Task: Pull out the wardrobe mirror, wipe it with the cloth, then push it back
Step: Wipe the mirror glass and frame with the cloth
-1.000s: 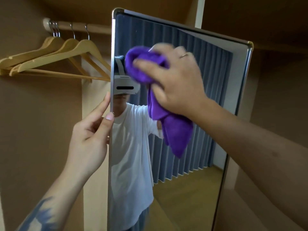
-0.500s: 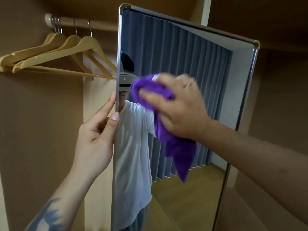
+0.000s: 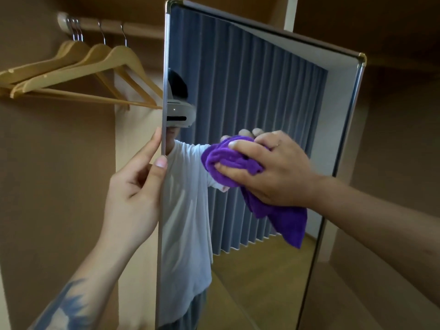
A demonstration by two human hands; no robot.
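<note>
The tall wardrobe mirror (image 3: pixel 250 79) stands pulled out in front of me, framed in thin metal, reflecting blue curtains and a person in a white shirt. My left hand (image 3: pixel 133 194) holds its left edge, thumb on the front and fingers behind. My right hand (image 3: pixel 269 167) grips a bunched purple cloth (image 3: pixel 233 158) and presses it against the glass at mid height. A loose tail of the cloth hangs down below my wrist.
Several wooden hangers (image 3: pixel 78 72) hang on a rail (image 3: pixel 133 28) at the upper left inside the brown wardrobe. A brown side panel (image 3: pixel 47 186) lies left of the mirror, and a lower brown shelf (image 3: pixel 371 294) sits to the right.
My right hand has wiped the cloth down the glass from near the top to mid height. My left hand has kept its hold on the mirror's edge.
</note>
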